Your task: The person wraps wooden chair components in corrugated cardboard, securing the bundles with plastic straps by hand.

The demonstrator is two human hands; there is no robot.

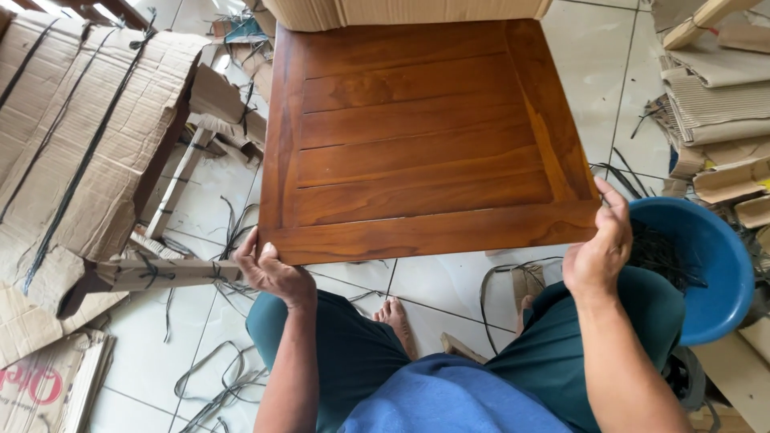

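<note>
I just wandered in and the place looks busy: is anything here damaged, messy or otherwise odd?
The wooden panel, gripped at its near corners by the left hand and right hand, looks intact. The mess lies around it: black strapping bands are strewn over the tiled floor, and torn cardboard is piled at the left.

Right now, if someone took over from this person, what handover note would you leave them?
Left hand grips the near left corner of the wooden tabletop; right hand grips its near right corner. The panel is held above the tiled floor, far edge against cardboard. Done: the top shows bare wood. Left: where to set it down; a blue basin sits right, a cardboard-wrapped piece left.
</note>
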